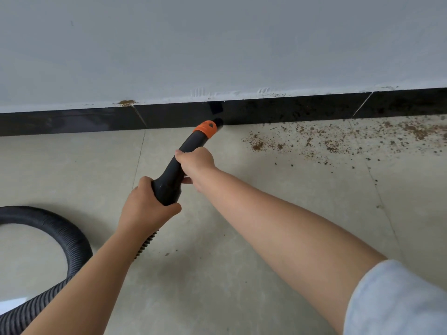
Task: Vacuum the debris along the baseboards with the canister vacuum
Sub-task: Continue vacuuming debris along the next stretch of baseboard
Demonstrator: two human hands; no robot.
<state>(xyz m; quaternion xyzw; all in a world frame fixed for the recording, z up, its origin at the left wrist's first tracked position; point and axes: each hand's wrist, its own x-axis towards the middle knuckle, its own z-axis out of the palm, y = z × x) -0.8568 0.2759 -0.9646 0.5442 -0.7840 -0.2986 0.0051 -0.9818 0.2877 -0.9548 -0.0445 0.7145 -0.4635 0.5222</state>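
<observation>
A black vacuum nozzle with an orange collar points at the foot of the glossy black baseboard, its tip touching the floor-wall corner. My left hand grips the thick rear end of the nozzle. My right hand is closed around it further forward. The ribbed black hose loops away on the floor at the lower left. Brown crumbly debris lies scattered along the baseboard to the right of the nozzle tip. A small brown patch sits on top of the baseboard at the left.
The floor is beige tile with thin grout lines. A grey-white wall rises above the baseboard. A few stray specks lie on the tile near my arms. The canister itself is out of view.
</observation>
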